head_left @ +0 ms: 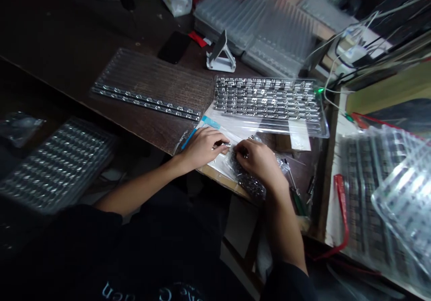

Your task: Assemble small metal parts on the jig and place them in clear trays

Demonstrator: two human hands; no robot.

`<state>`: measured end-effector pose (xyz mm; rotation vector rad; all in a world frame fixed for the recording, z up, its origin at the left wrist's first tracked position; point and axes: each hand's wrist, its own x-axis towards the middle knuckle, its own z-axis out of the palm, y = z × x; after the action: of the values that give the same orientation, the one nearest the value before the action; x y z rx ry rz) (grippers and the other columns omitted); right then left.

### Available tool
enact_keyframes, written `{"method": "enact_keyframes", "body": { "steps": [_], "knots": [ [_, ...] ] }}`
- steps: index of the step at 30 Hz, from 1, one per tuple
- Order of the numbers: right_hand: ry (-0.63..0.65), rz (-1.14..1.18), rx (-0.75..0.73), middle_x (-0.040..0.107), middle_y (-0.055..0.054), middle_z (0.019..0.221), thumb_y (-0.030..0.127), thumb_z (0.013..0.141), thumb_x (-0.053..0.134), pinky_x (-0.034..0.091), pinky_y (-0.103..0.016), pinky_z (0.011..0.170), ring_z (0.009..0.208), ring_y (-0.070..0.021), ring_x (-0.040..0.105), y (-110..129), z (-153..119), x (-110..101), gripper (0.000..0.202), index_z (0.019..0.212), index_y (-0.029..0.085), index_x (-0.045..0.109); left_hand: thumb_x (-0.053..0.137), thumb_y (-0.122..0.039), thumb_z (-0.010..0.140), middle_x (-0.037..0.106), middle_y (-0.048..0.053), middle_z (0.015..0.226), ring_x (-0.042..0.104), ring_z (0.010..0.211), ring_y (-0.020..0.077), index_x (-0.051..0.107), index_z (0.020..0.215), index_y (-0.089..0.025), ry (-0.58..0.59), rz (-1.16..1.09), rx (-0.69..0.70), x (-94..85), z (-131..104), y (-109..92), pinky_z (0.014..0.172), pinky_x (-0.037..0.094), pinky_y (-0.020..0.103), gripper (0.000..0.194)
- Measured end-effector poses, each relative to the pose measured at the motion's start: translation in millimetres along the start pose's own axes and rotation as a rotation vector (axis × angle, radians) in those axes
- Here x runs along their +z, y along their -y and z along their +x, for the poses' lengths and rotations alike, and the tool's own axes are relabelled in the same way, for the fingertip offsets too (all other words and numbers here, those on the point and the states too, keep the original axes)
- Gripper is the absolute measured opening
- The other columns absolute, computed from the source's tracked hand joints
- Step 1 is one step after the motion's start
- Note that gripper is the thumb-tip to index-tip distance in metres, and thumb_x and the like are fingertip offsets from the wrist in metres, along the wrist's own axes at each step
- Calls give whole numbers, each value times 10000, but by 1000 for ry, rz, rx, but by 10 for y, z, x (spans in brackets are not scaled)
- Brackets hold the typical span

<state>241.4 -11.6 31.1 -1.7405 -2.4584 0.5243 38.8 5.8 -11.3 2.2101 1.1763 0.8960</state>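
The small metal part [226, 145] would be best served by a light pinch, kept low over the white paper [220, 163] so that a slip lands softly and clear of the shiny pieces [251, 180]. It sits at the left hand's [205, 146] fingertips, pinched between thumb and forefinger, palm down, forearm reaching in from the left. The right hand [259, 159] arches just beside it, fingers curled; whether they grip anything I cannot tell.
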Motion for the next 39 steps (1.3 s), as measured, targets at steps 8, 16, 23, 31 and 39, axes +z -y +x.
{"method": "enact_keyframes", "body": {
  "steps": [8,16,23,31,39],
  "knots": [
    [-42,34,-25,741,-78,1004,207,885,642,473,-305,759,856,-211,664,-34,1,-5,164,1017,207,739,723,-217,878,747,31,948,633,968,230,725,934,-209,20,40,-23,1,-6,-10,861,475,373,56],
    [1,92,-67,741,-74,967,171,877,649,492,-300,765,840,-197,665,-21,19,-5,133,964,198,746,662,-183,924,752,46,965,647,967,208,708,969,-187,-121,-46,8,-73,-43,-37,889,486,353,65],
    [10,186,-136,743,-69,931,163,874,624,493,-304,766,827,-197,675,-29,26,-4,119,896,190,738,758,-165,849,766,16,985,681,979,201,650,1152,-215,-160,-45,-11,-161,-138,0,910,473,349,326],
    [-187,350,-142,772,-75,917,259,956,526,522,-307,745,802,-206,711,148,113,107,209,980,197,724,731,-239,888,775,6,1032,664,1017,201,644,1177,-235,-123,42,-58,-407,-262,144,932,453,350,302],
    [-182,348,-219,750,-94,988,200,954,542,524,-301,764,849,-200,700,235,195,239,217,1015,196,750,670,-238,909,771,29,1023,671,980,212,704,1042,-220,-152,89,-68,-798,-179,357,935,491,379,139]
  ]
}}
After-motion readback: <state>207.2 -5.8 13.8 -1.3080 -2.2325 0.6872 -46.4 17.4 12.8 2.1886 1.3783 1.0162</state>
